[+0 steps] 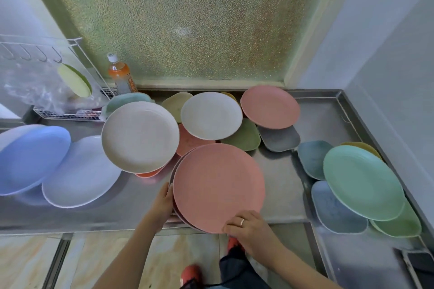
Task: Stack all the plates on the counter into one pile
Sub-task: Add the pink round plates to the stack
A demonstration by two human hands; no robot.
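A small pile topped by a large pink plate (pixel 218 186) sits at the front edge of the steel surface (pixel 279 171). The left hand (pixel 164 202) has its grip curled round the pile's left rim; the right hand (pixel 249 225) pinches the near rim, fingers bent over the top plate. Other plates lie scattered around.

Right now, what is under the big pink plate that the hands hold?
Under the big pink plate, darker plate rims show at its left edge, so it tops a pile. Their number is hidden.
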